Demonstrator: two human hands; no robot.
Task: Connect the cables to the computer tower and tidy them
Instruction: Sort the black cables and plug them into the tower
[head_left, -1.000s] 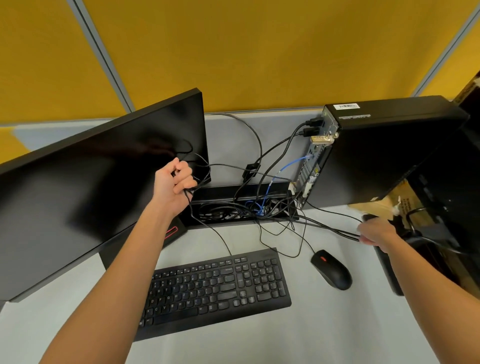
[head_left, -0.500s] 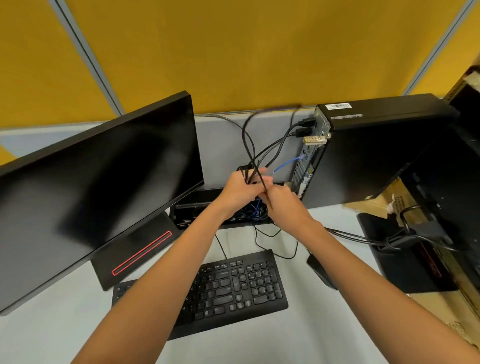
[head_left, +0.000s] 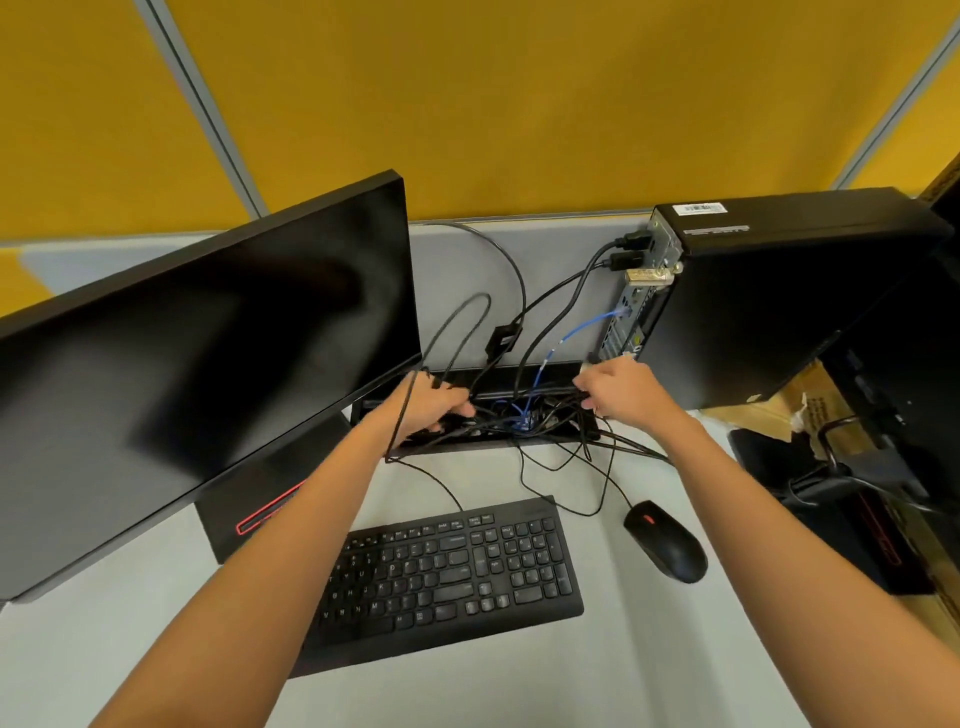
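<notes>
The black computer tower (head_left: 769, 296) stands at the back right, its rear panel facing left with black plugs (head_left: 631, 252) and a blue cable (head_left: 576, 332) plugged in. A tangle of black cables (head_left: 524, 421) lies in the black cable tray (head_left: 550, 376) set in the desk. My left hand (head_left: 428, 408) reaches into the tray's left end, fingers closed among the cables, with a black cable loop (head_left: 457, 332) draped over the wrist. My right hand (head_left: 621, 387) grips cables at the tray's right end, beside the tower's base.
A large black monitor (head_left: 208, 374) fills the left. A black keyboard (head_left: 441, 577) and black mouse (head_left: 667, 540) lie in front, their thin leads running to the tray. A second monitor stand and cardboard sit at the right edge. A yellow partition stands behind.
Both hands have dropped from a raised bundle in the middle and moved apart into the cable tray. The cable loop now hangs over my left wrist.
</notes>
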